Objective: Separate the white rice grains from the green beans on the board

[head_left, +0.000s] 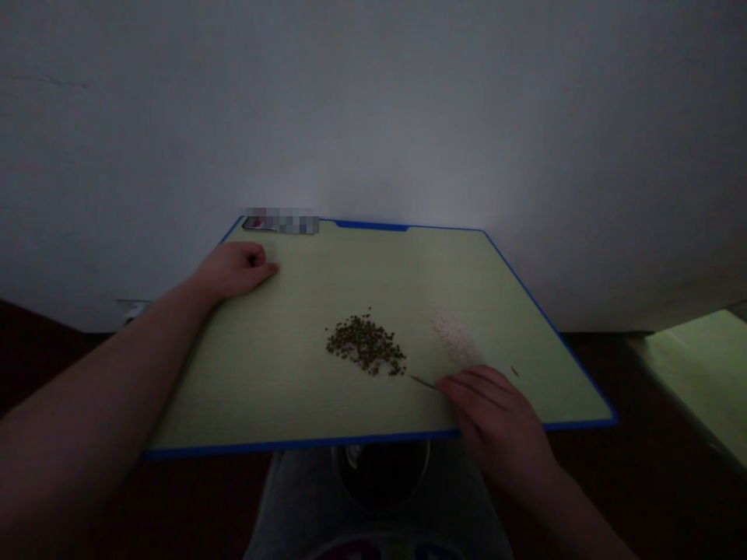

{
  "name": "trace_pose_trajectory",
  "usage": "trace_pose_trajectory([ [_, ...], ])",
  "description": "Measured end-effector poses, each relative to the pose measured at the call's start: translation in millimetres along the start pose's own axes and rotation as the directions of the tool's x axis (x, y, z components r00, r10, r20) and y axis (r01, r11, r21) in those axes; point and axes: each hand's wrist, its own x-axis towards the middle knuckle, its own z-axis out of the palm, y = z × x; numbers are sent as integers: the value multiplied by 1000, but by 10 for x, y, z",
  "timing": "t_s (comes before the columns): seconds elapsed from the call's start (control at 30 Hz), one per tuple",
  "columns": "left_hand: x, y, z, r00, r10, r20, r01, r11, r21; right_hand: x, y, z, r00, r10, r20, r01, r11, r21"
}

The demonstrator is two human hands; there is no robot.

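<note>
While our left hand (236, 269) rests loosely curled on the bench (280, 404), our right, palm down, pinches a thin tool (426, 383), its tip just beside the dark grains (366, 344).

A blurred patch (299, 221) hid the upper left tabletop edge; the bottom frame edge cut off both forearms.
</note>
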Motion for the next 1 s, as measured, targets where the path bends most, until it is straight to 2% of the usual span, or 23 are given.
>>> trace_pose_trajectory([
  [0.37, -32, 66, -36, 1000, -17, 9, 17, 1000, -13, 75, 3, 88, 999, -2, 38, -1, 997, 78],
  [0.5, -17, 40, -34, 1000, -6, 14, 6, 1000, -29, 108, 23, 97, 1000, -16, 2, 15, 989, 149],
  [0.73, -29, 65, -57, 999, 34, 9, -34, 998, -49, 139, 7, 84, 996, 62, -62, -46, 971, 235],
  [1.0, -54, 78, -69, 1000, 26, -4, -26, 998, -51, 125, 23, 48, 996, 60, -68, -36, 948, 316],
])
